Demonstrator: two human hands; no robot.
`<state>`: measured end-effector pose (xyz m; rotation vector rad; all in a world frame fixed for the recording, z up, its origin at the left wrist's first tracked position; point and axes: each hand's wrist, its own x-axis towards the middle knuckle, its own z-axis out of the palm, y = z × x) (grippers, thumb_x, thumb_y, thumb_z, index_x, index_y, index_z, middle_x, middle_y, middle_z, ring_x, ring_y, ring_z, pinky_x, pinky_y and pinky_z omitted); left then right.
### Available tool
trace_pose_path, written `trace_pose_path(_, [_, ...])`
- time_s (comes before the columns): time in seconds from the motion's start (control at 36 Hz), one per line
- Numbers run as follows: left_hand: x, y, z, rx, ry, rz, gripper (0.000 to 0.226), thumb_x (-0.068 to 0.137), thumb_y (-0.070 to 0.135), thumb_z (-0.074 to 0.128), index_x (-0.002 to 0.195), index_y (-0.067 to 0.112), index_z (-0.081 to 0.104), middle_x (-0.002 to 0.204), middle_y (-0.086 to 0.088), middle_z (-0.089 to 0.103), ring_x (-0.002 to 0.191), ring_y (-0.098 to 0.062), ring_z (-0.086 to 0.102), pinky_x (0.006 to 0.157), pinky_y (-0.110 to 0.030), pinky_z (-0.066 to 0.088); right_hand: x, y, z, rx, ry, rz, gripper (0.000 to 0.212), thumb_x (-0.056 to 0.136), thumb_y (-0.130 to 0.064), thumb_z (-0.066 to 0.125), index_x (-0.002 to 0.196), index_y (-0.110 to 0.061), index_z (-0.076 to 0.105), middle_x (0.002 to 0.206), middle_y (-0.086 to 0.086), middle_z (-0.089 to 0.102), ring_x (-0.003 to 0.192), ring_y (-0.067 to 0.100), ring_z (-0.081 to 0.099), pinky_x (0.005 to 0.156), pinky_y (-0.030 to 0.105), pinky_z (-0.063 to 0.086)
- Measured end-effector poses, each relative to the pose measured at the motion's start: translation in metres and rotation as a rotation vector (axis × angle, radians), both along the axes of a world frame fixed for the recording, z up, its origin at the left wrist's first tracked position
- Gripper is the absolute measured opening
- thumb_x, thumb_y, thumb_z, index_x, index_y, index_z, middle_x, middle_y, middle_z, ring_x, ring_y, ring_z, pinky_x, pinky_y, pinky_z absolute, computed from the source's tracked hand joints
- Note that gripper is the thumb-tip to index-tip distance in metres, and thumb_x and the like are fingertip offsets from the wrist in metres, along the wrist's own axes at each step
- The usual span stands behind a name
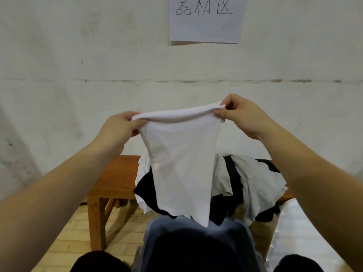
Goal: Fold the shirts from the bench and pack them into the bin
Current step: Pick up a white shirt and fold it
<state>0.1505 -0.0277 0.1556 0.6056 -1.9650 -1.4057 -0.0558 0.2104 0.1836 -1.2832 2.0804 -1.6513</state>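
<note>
White shirt held up for folding above the bin.
Left hand (119, 126) and right hand (240, 116) each pinch a top corner of the white shirt (182, 163), hanging it flat at frame centre over the bin (155, 230); other shirts (253, 183) wait on the table (115, 173).

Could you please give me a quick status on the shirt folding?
Both hands pinch white shirt, held up over bin. Pile waits on bench. Nothing obstructing.
</note>
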Motion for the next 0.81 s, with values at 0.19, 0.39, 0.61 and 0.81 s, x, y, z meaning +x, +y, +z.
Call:
trace_pose_path(0.19, [-0.008, -0.014, 0.01, 0.046, 0.06, -0.103, 0.009, 0.096, 0.013, 0.06, 0.103, 0.014, 0.065, 0.098, -0.001, 0.07, 0.088, -0.013, 0.067, 0.078, -0.021, 0.053, -0.009, 0.003, -0.005, 0.13, -0.011, 0.001, 0.034, 0.088, -0.016, 0.072, 0.117, -0.027, 0.058, 0.092, -0.002, 0.065, 0.094, 0.013, 0.064, 0.097, 0.028, 0.043])
trace_pose_path(0.39, [-0.003, -0.019, 0.02, 0.122, 0.057, -0.208, 0.01, 0.093, 0.006, 0.058, 0.092, 0.013, 0.064, 0.074, 0.006, 0.071, 0.071, -0.008, 0.067, 0.073, -0.019, 0.056, -0.003, 0.005, -0.007, 0.386, 0.067, 0.091, 0.007, 0.093, -0.017, 0.067, 0.087, -0.013, 0.063, 0.074, -0.006, 0.062, 0.069, 0.004, 0.055, 0.073, 0.016, 0.044])
trace_pose_path(0.61, [0.004, -0.025, 0.023, 0.149, 0.108, -0.26, 0.012, 0.093, 0.01, 0.058, 0.096, 0.015, 0.068, 0.081, 0.003, 0.071, 0.081, -0.015, 0.066, 0.082, -0.028, 0.055, -0.003, -0.014, -0.018, 0.026, -0.363, 0.281, 0.013, 0.099, -0.004, 0.05, 0.089, -0.011, 0.054, 0.086, 0.005, 0.063, 0.086, 0.018, 0.061, 0.077, 0.025, 0.054])
trace_pose_path(0.81, [0.002, -0.025, 0.009, 0.054, 0.074, -0.138, 0.006, 0.09, 0.012, 0.066, 0.093, 0.016, 0.069, 0.079, 0.004, 0.073, 0.073, -0.015, 0.068, 0.07, -0.029, 0.057, -0.007, -0.023, -0.036, 0.011, -0.305, 0.243, 0.007, 0.101, -0.012, 0.051, 0.101, -0.017, 0.056, 0.084, -0.008, 0.073, 0.084, 0.01, 0.07, 0.076, 0.027, 0.055])
